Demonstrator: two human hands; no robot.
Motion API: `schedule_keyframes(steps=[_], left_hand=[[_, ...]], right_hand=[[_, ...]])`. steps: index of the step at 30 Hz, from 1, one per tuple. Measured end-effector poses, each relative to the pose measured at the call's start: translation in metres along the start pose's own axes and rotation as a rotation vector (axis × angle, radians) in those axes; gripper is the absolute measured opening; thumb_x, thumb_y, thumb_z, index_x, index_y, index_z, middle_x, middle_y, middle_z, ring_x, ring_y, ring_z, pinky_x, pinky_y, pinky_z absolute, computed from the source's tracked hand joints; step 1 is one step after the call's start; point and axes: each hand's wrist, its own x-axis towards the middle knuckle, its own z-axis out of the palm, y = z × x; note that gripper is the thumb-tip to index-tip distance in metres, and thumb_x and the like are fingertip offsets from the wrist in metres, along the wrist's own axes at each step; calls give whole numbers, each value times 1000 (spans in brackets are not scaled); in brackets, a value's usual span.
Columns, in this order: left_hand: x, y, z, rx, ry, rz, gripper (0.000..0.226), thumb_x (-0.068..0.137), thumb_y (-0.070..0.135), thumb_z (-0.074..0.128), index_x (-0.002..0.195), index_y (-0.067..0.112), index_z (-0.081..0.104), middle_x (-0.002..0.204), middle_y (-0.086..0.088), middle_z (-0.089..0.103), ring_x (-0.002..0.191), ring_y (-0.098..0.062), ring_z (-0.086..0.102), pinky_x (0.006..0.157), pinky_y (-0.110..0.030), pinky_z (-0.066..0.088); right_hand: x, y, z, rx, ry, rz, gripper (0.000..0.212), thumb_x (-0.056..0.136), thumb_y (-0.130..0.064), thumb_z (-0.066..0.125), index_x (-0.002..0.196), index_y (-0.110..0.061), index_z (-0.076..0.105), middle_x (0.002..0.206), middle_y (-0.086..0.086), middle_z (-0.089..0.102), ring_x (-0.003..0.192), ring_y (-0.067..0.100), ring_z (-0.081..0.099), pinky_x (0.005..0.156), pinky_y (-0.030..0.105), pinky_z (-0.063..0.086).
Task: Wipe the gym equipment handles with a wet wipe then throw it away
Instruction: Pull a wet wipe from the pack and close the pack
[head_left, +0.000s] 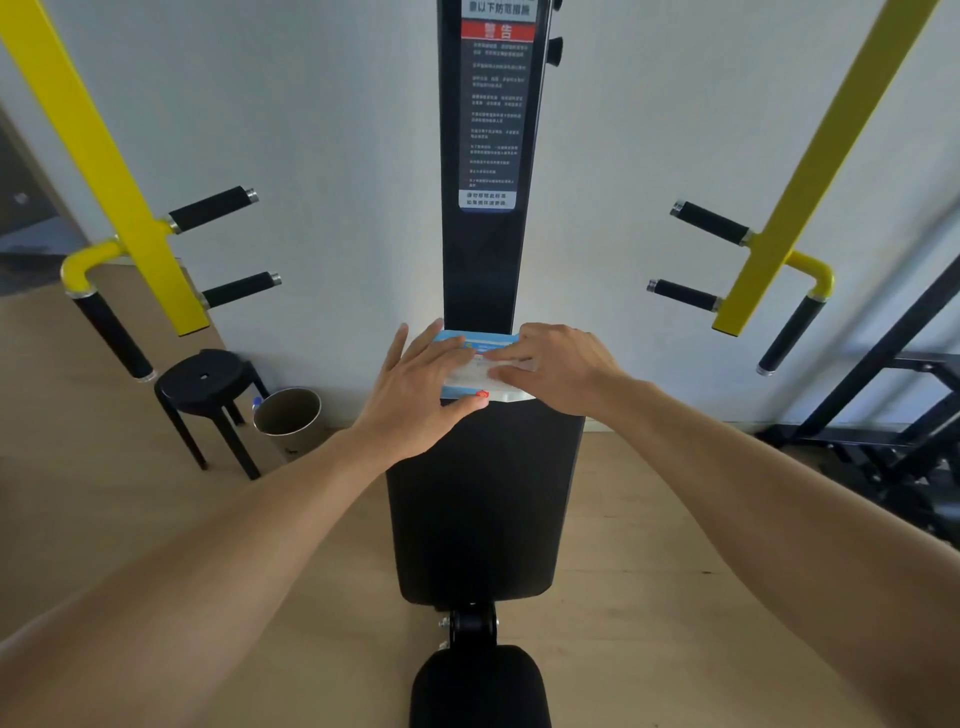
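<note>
While both hands are pressing flat, fingers spread, on the wipes pack (480, 371) | left hand (421, 395) steadying | right hand (558, 369) working the flap | soft, light, slippery.

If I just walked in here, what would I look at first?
Probably the two bright yellow bars, one slanting down on the left and one on the right, each with black handles sticking out. Next, in the middle, the left hand and right hand pressing on a blue-and-white wipe pack at the top of the black bench. A black stool and a bin stand by the wall on the left.
</note>
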Motion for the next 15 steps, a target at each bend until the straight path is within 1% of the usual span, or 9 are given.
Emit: schedule_keyframes(steps=[2,4,5,7,9,10,12,14,15], left_hand=[[2,1,-1,-6,5,7,73,86,66,54,144,22,51,153,1,49,153,-19,28,128,-52,7],[4,3,-4,-12,6,14,76,84,68,54,144,22,51,153,1,49,151,-18,30,128,-51,7],[5,4,-5,-16,8,13,76,84,69,54,144,22,51,153,1,50,151,-18,31,128,-51,7],[7,6,-7,-22,10,3,77,84,69,54,144,22,50,153,1,50,150,-19,32,128,-51,8],[8,8,-8,-27,7,-7,77,83,69,53,144,22,49,153,1,49,150,-19,32,128,-51,8],[8,9,-8,-29,4,-8,77,83,70,52,144,23,48,153,1,49,150,-19,32,128,-51,8],[7,11,-8,-32,-1,-9,77,84,69,52,145,23,47,154,2,48,150,-19,32,128,-50,7],[5,13,-7,-28,-10,-13,75,85,68,51,146,25,45,154,2,47,151,-19,31,128,-49,6],[5,14,-7,-28,-10,-15,74,86,68,51,146,25,45,155,3,46,151,-19,30,128,-48,6]], right_hand=[[2,3,-4,24,25,45,41,100,-59,45,137,-47,56,93,-14,48,85,12,48,71,28,34],[4,7,-6,-1,33,86,48,97,-65,43,141,-47,53,96,-13,51,88,11,48,72,28,35],[5,9,-6,-14,30,105,51,96,-69,42,141,-48,52,101,-12,56,90,11,49,73,28,36],[7,13,-6,-19,23,129,53,94,-72,40,141,-48,51,119,-9,63,100,14,54,74,29,39],[7,15,-8,-8,40,134,53,94,-72,41,139,-48,53,131,-8,64,112,17,58,79,31,43],[6,15,-10,6,60,138,51,93,-72,42,137,-48,55,133,-9,64,115,18,58,81,32,44],[6,16,-17,63,106,172,48,92,-71,46,130,-47,61,129,-10,67,112,17,62,81,33,47],[4,18,-24,166,139,235,39,92,-66,52,119,-44,68,116,-11,72,99,15,64,74,32,52],[3,19,-29,258,159,275,31,92,-60,56,112,-42,72,104,-11,72,89,13,63,67,30,52]])
